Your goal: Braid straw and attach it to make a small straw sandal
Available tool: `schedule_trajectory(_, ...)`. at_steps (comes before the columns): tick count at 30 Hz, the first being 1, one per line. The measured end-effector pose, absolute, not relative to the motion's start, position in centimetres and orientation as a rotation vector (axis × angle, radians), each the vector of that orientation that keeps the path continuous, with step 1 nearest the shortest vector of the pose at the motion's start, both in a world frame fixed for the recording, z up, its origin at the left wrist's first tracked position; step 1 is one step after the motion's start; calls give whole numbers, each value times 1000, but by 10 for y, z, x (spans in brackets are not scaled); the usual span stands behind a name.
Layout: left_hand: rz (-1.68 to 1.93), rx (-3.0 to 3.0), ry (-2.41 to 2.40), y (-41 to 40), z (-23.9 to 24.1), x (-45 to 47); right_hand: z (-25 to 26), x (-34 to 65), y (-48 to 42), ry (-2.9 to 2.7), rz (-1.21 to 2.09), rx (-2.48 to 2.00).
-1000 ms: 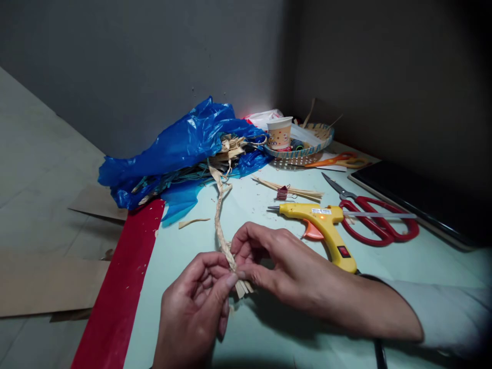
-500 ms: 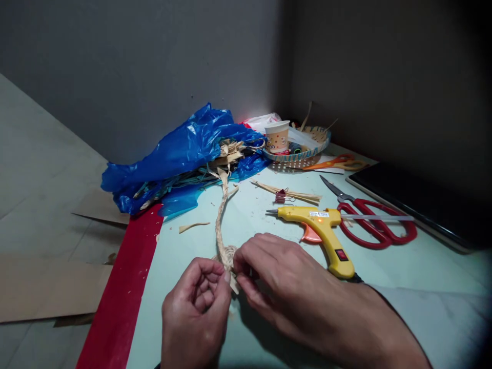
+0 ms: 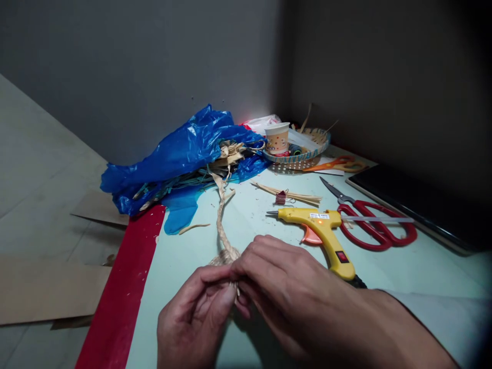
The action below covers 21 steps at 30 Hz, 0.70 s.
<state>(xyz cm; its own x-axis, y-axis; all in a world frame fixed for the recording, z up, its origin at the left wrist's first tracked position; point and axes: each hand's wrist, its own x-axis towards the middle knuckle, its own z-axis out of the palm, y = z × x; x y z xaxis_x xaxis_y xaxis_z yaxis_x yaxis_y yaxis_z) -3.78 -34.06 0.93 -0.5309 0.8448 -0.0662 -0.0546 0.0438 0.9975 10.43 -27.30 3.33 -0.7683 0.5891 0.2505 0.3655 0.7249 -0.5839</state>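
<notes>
A braided straw cord (image 3: 221, 220) runs from beside the blue bag down to my hands. At its near end is a coiled woven piece (image 3: 221, 257), partly covered by my fingers. My left hand (image 3: 198, 312) pinches the braid's near end between thumb and forefinger. From the right, my right hand (image 3: 269, 277) closes on the same end, its fingertips against the left ones. A short bit of straw pokes out below the pinch. The exact grip of the right fingers is hidden behind its knuckles.
Right of my hands lies a yellow glue gun (image 3: 319, 223), with red-handled scissors (image 3: 372, 220) beyond. A clipped straw bundle (image 3: 303, 196), a blue plastic bag (image 3: 180, 141) of fibres and a basket (image 3: 295, 161) holding a paper cup (image 3: 277, 138) sit farther back. A black flat device (image 3: 415, 200) is at right.
My hands have drawn together over the braid's end, the right one shifting slightly left. The coiled piece has tilted, and the braid's far end has moved a little left.
</notes>
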Motion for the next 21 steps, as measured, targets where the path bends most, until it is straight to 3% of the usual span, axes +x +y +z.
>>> schedule_trajectory(9, 1543, 813, 1504, -340, 8, -46, 26, 105, -251, -2254, 1141, -761)
schedule_trajectory(13, 1541, 789, 1561, -340, 10, -44, 25, 101, -241, -2243, 1445, -574)
schedule_trajectory(21, 1433, 854, 1658, -342, 8, -46, 17, 100, -244, -2141, 1353, -555)
